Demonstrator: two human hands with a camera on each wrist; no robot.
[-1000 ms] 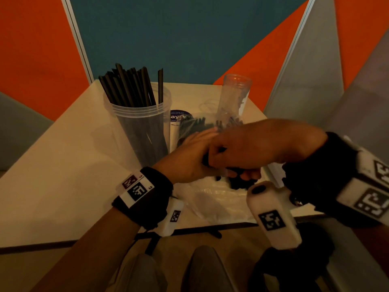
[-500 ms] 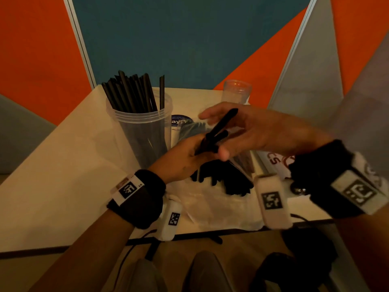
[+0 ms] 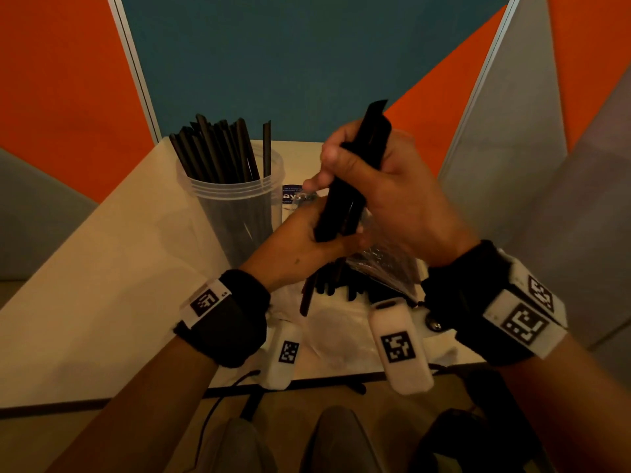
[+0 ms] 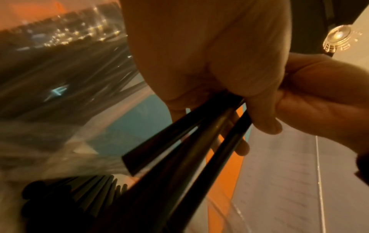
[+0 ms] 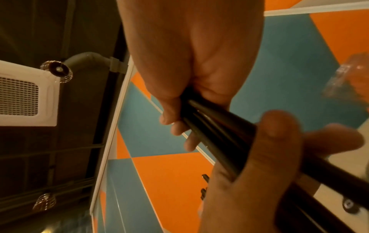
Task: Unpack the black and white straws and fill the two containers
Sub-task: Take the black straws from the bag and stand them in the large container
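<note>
My right hand (image 3: 345, 158) grips a bundle of black straws (image 3: 355, 179) and holds it raised and tilted above the table. My left hand (image 3: 307, 240) holds the bundle's lower end; the left wrist view shows its fingers (image 4: 257, 110) curled round the straws (image 4: 179, 149). The right wrist view shows my right hand's fingers (image 5: 175, 119) wrapped round the same bundle (image 5: 219, 126). A clear container (image 3: 235, 206) on the left stands full of black straws. The opened plastic bag (image 3: 382, 264) with more black straws (image 3: 327, 285) lies under my hands. The second container is hidden behind my hands.
The cream table (image 3: 102, 285) is narrow, its front edge close to my knees. Orange, teal and grey partition walls (image 3: 307, 63) enclose it on three sides. Crumpled clear wrapping (image 3: 338, 329) lies by the front edge, and a blue label (image 3: 290, 196) behind the container.
The hands pulled a bundle of black straws out of the bag and lifted it; the right hand has risen well above the table with it, the left hand staying at the lower end.
</note>
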